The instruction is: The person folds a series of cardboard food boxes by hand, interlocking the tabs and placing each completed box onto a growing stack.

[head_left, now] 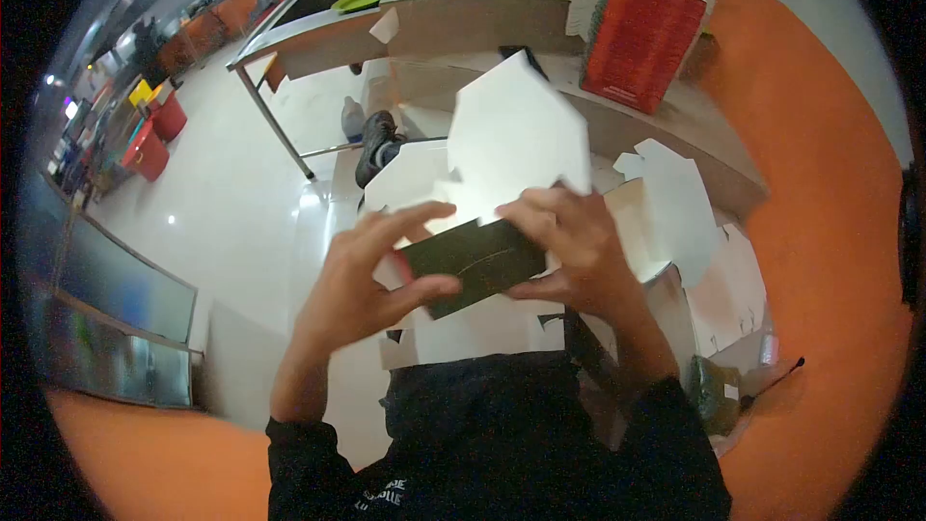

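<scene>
A small cardboard box (475,267), dark green on its front side, is held up in front of my body between both hands. A white flap (521,130) stands upright behind it; whether it belongs to the same box I cannot tell. My left hand (362,275) grips the box's left end, with the thumb on the green face and the fingers over the top. At the right end, my right hand (571,246) has its thumb along the lower edge and its fingers at the top edge. White cardboard (482,333) lies across my lap below the hands.
Open white boxes (666,203) sit close on my right, with a green bag (716,396) nearer me. A tall red-sided stack (644,37) stands on the shelf ahead. Left of it are a metal-legged table (280,125), a dark shoe (374,147) and a bottle (353,120).
</scene>
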Tool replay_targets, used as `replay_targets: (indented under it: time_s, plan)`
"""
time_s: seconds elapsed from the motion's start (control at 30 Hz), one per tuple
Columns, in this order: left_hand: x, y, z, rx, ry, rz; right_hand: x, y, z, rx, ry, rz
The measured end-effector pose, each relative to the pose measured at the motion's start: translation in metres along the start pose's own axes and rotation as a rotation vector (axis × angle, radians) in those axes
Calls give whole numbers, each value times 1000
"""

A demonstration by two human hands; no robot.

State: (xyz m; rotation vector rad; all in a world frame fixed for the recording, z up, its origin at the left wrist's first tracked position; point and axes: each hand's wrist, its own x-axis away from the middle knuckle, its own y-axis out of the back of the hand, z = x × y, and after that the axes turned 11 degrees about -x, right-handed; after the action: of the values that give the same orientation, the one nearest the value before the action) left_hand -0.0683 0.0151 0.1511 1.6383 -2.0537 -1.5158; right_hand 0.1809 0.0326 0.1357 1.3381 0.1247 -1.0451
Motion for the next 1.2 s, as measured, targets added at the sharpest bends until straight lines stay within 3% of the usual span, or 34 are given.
replay_targets:
  time_s: [0.07,0.2,0.3,0.33,0.4,0.43,0.53,0.57,0.63,0.67,0.8,0.9,0.93,1.03,1.13,1.2]
  plan:
    - [0,19,24,49,-134,56,2,12,-16,-208,-1,-65]
    - [17,40,51,-194,-82,263,10,27,-44,-689,-107,-121]
    - [29,30,57,-203,-74,320,1,16,-52,-568,-172,-101]
    - [28,26,51,-189,-82,289,-4,16,-48,-220,-177,-95]
    - [28,15,39,-242,-97,223,-8,16,-33,-28,-135,-124]
    - [23,12,31,-269,-99,290,-9,15,-24,69,-109,-136]
    - [6,2,9,-323,-155,448,-11,-17,20,-284,174,51]
    - [3,-1,8,-220,-93,446,-19,-20,34,-432,168,187]
    - [1,-6,10,-10,34,442,-19,-40,28,-323,76,154]
    - [1,-9,11,184,82,308,-19,-43,18,-359,70,114]
    - [13,-28,27,646,295,181,-20,-38,6,-450,29,60]
    - [27,-28,45,389,183,374,-17,-31,-1,-434,-31,-11]
    - [28,-20,44,366,336,500,-17,-29,-2,-420,-46,-44]
    - [22,-6,21,413,617,453,-20,-24,14,-294,26,55]
    - [20,-7,22,343,359,350,-20,-31,19,-234,106,71]
    - [17,-3,15,292,399,372,-20,-30,21,-205,59,-84]
